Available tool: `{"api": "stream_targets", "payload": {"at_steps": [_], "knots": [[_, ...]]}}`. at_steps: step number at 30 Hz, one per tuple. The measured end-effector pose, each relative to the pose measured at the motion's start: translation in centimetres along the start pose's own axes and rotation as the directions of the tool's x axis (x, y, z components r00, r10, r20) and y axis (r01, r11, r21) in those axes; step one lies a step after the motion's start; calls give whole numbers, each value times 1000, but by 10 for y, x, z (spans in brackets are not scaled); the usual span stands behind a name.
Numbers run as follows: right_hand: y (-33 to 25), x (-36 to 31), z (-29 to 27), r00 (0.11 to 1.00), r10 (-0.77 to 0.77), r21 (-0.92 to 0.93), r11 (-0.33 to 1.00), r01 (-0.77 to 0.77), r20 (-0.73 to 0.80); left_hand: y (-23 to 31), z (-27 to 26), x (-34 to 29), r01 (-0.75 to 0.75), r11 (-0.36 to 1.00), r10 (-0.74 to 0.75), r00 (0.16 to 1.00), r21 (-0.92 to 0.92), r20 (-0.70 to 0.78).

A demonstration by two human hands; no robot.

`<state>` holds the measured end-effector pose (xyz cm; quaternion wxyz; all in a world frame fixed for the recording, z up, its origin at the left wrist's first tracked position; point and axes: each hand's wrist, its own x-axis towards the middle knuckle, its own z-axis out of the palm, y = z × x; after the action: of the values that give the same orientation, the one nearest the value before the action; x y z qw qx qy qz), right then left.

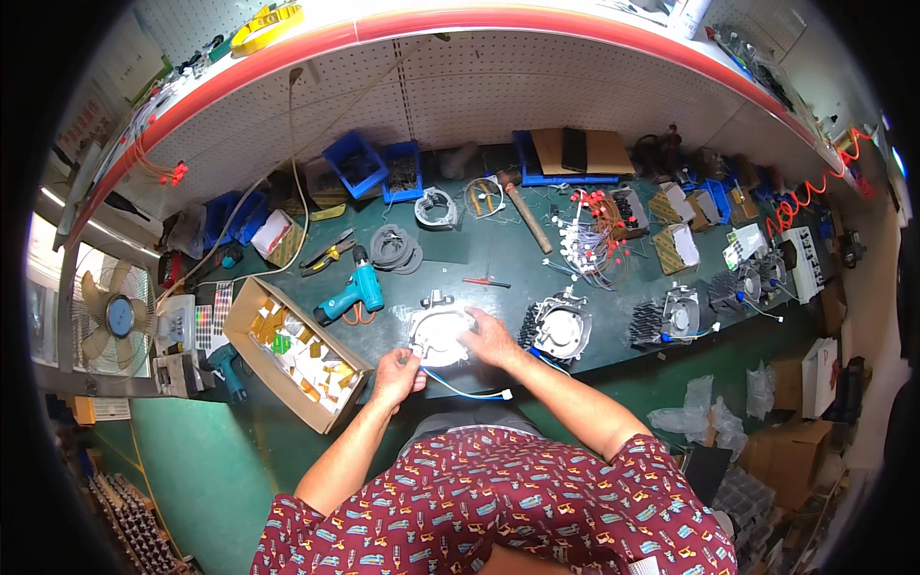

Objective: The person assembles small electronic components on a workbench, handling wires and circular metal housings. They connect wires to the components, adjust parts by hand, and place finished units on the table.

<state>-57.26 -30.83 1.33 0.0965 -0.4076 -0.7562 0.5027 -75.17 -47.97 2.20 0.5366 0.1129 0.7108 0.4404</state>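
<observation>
In front of me on the bench lies a round metal housing (439, 334), its face glaring white under the light. My right hand (490, 339) grips its right rim, thumb and fingers curled against the edge. At the near left edge, my left hand (394, 378) has its fingertips pinched together; what lies between them is too small to make out. A blue and yellow cable (467, 392) runs from beside those fingertips to a white connector (507, 394) at the bench edge. A similar housing with black fins (559, 329) sits to the right.
A teal cordless drill (353, 290) and a carton of small parts (297, 359) stand left. Behind lie pliers (329, 253), a red-handled tool (487, 282), a hammer (526, 217) and bundled wires (596, 237). More finned housings (681, 311) line the right side.
</observation>
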Motion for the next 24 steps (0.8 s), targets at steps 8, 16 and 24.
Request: {"api": "stream_targets", "payload": {"at_steps": [8,16,24], "knots": [[-4,75,-99,979,-41,-89,996,23,-202,-11,-18,-5,-32,999,31,998,25,51],[90,255,-127,925,227,57,974,-220,-305,-10,-22,-48,-72,997,72,990,7,-119],[118,328,-97,911,329,324,915,-241,-251,-24,-7,-88,14,999,-28,917,-37,-398]]}}
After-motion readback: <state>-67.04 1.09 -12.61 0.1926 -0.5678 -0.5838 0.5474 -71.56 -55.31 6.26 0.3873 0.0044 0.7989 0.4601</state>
